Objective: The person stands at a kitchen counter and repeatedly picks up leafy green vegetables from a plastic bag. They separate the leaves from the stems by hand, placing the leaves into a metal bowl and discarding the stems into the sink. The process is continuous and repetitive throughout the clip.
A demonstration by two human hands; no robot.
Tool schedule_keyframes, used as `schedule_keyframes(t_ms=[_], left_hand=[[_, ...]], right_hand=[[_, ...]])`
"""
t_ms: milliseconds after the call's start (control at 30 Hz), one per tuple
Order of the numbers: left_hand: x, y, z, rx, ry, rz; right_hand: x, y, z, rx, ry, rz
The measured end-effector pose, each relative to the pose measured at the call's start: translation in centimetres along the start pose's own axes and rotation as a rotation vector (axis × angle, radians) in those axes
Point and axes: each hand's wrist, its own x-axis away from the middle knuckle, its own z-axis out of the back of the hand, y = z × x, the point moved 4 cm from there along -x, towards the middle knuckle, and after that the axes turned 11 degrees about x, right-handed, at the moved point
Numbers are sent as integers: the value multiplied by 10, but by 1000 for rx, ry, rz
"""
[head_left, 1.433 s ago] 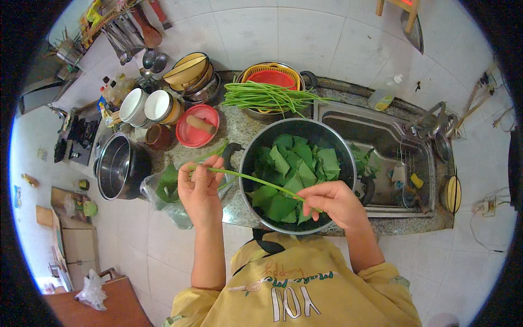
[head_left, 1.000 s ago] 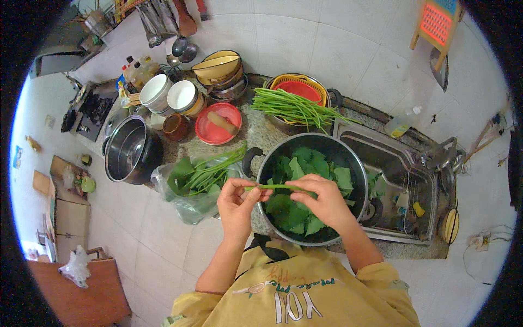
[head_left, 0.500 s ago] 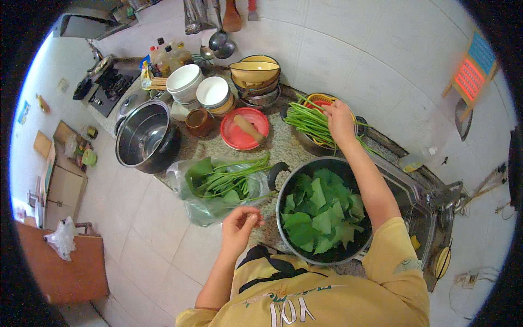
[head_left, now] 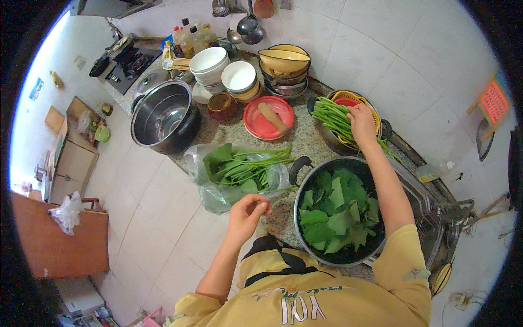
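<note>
At the back right, my right hand (head_left: 363,126) is closed at a bundle of long green stems (head_left: 333,115), its fingertips pinched at their right side. The stems lie across a pot (head_left: 385,129) that holds yellow and red baskets. My left hand (head_left: 246,218) hovers in front of the counter edge, thumb and fingers curled together; anything between them cannot be made out. Just beyond it, leafy greens with long stems (head_left: 259,166) lie in a clear plastic bag (head_left: 213,197). Under my right forearm stands a large dark pot (head_left: 298,229) full of torn green leaves (head_left: 338,210).
A red plate (head_left: 251,128) with a wooden pestle-like stick (head_left: 271,117), a brown jar (head_left: 222,106), white bowls (head_left: 239,77) and yellow bowls (head_left: 284,61) stand behind. An empty steel pot (head_left: 163,119) is at left, a sink (head_left: 427,229) at right. Ladles (head_left: 248,24) hang on the wall.
The view has shifted, so the counter sits further right in the picture. My right hand stays at the stem bundle, which lies slightly differently. My left hand keeps its curled shape near the bag.
</note>
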Motion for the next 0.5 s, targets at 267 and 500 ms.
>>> schedule_keyframes(t_ms=[267, 500], left_hand=[[-74, -3, 23, -873, 83, -406], [-127, -42, 43, -1492, -9, -376]], right_hand=[[12, -36, 41, -92, 121, 15], [95, -97, 98, -470, 20, -59]])
